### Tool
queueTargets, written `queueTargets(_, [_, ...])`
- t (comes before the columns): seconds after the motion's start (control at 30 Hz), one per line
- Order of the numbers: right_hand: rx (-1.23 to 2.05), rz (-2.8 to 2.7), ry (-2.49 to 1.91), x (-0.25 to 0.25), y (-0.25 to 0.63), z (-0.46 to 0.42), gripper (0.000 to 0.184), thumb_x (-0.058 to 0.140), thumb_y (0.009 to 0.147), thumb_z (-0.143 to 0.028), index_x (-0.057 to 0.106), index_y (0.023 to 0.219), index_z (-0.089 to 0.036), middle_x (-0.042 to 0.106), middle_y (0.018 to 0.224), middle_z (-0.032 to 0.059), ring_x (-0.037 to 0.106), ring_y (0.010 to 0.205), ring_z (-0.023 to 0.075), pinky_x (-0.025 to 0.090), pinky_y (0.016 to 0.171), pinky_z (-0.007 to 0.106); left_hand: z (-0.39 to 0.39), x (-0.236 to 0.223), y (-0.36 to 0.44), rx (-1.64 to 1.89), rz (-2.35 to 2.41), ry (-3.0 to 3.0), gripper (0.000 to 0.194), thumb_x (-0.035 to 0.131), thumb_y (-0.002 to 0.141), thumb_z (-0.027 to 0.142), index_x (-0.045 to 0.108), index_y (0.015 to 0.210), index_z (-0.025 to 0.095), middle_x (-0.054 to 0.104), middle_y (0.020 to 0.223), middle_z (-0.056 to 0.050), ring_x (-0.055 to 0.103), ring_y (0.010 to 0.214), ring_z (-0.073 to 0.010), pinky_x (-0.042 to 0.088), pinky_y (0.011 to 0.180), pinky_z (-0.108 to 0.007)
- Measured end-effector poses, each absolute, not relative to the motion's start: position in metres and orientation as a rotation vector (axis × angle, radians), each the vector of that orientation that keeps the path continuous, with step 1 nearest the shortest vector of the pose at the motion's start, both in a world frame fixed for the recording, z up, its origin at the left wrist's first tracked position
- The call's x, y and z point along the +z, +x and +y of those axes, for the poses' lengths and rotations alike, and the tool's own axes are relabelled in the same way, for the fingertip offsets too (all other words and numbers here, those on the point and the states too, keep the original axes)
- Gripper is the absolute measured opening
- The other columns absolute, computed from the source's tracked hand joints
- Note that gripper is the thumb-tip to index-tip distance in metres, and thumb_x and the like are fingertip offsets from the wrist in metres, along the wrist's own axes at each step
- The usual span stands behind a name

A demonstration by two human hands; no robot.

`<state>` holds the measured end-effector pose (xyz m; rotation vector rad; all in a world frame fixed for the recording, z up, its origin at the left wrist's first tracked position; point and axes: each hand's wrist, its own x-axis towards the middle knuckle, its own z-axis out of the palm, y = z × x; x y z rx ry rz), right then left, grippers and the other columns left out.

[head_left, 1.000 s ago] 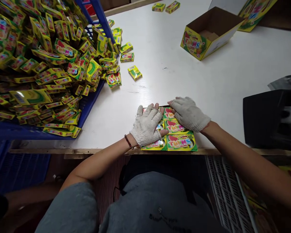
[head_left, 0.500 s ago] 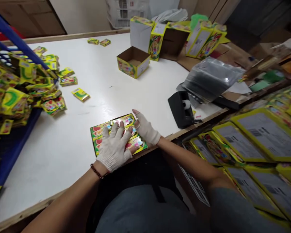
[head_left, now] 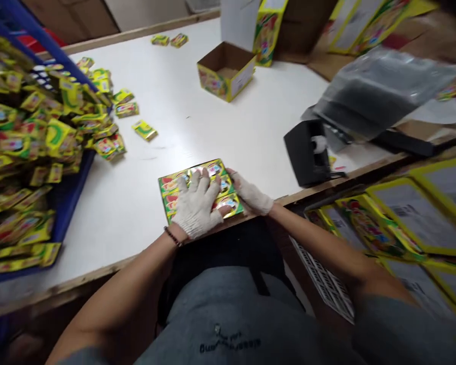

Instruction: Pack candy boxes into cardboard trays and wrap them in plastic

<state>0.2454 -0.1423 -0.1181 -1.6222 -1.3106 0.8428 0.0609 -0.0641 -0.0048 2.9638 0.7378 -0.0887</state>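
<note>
A flat block of yellow-green candy packs lies at the near edge of the white table. My left hand, in a white fingerless glove, rests flat on top of the block with its fingers spread. My right hand, gloved the same way, presses against the block's right side, fingers stretched along its edge. Neither hand lifts anything.
A blue crate heaped with loose candy packs fills the left. An open small carton stands at the back, a black tape dispenser to the right, clear bags behind it. Printed flat cartons are stacked below right.
The view has swung from straight down towards the right and back a little. My hands stay on the block of packs; the right hand has shifted from its top to its right side.
</note>
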Motion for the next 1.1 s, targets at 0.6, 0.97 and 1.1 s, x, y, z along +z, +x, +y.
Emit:
queueTargets(0.6, [0.843, -1.104, -1.83, -0.11, 0.23, -0.173, 0.081, 0.048, 0.111, -0.054, 0.032, 0.182, -0.02, 0.069, 0.16, 0.0185, 0.076, 0.133, 0.0358, 0.062, 0.114, 0.054, -0.078, -0.01, 0.071, -0.172, 0.746, 2.95, 0.086, 0.063, 0.104, 0.067, 0.044, 0.175, 0.023, 0.039, 0.182, -0.025, 0.029, 0.172, -0.0531, 0.016, 0.135, -0.085])
queueTargets(0.97, [-0.289, -1.116, -2.226, 0.022, 0.439, -0.161, 0.042, 0.07, 0.103, -0.027, 0.074, 0.14, -0.009, 0.073, 0.149, 0.0221, 0.064, 0.143, 0.0255, 0.044, 0.127, 0.041, -0.076, -0.001, 0.075, -0.176, 0.757, 3.079, 0.081, 0.065, 0.104, 0.063, 0.051, 0.172, 0.022, 0.039, 0.18, -0.029, 0.036, 0.168, -0.0562, 0.027, 0.127, -0.09])
queueTargets(1.1, [-0.359, -0.604, -2.646, 0.065, 0.556, -0.187, 0.056, 0.068, 0.102, -0.039, 0.073, 0.142, 0.0, 0.064, 0.155, 0.0318, 0.06, 0.143, 0.0346, 0.044, 0.113, 0.056, -0.075, -0.004, 0.073, -0.158, 0.743, 3.075, 0.079, 0.07, 0.102, 0.062, 0.056, 0.17, 0.025, 0.04, 0.18, -0.028, 0.036, 0.168, -0.0574, 0.027, 0.126, -0.092])
